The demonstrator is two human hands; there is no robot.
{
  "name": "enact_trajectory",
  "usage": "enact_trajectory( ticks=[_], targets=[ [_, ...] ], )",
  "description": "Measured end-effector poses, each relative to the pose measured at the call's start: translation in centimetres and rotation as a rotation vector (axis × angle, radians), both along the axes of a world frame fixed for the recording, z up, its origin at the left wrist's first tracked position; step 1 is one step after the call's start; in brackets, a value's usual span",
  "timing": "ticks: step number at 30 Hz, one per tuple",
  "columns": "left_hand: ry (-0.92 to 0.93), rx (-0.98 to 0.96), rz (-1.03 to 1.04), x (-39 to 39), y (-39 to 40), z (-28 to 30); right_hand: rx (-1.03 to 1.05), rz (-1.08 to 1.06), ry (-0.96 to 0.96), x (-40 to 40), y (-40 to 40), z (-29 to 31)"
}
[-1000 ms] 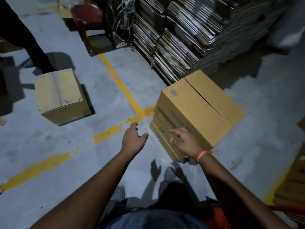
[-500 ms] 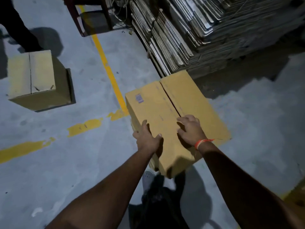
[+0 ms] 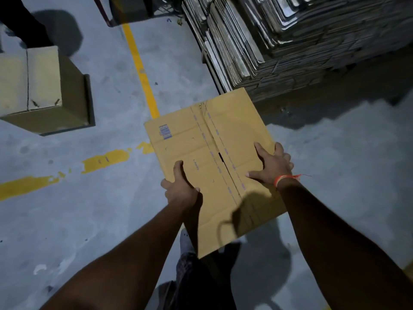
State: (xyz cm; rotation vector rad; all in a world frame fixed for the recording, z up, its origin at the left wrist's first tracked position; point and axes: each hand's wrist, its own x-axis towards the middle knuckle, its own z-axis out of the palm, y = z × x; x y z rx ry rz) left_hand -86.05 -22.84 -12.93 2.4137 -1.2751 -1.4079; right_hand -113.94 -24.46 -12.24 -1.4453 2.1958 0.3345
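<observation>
A brown cardboard box [image 3: 196, 148] with a blue barcode print and closed top flaps stands on the grey floor in front of me. My left hand [image 3: 181, 189] grips its near left edge, thumb lying on the top and fingers curled over the side. My right hand [image 3: 271, 165], with an orange thread at the wrist, lies on the top near the right edge; its thumb and index are spread flat and the other fingers wrap over that edge. My arms shade the near part of the box.
A second closed cardboard box [image 3: 42, 90] stands at the left. Tall stacks of flattened cartons [image 3: 279, 36] fill the upper right, just behind the box. Yellow floor lines [image 3: 143, 70] cross the concrete. Another person's dark leg [image 3: 24, 23] is at the upper left.
The view has tipped down over the box. My left hand came from the air onto the box's left edge, and my right hand slid from the front face across the top to the right edge.
</observation>
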Motion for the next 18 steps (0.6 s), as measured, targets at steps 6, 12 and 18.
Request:
enact_trajectory(
  ticks=[6, 12, 18],
  targets=[
    [0.033, -0.089, 0.041, 1.8, 1.4, 0.0, -0.048, -0.005, -0.015, 0.5, -0.1, 1.6],
    [-0.022, -0.211, -0.015, 5.9, 1.3, 2.7, -0.172, -0.050, -0.059, 4.1, 3.4, 4.3],
    [-0.093, -0.267, -0.058, 12.6, 2.4, 6.3, -0.243, -0.044, -0.104, 10.6, 7.2, 6.9]
  ],
)
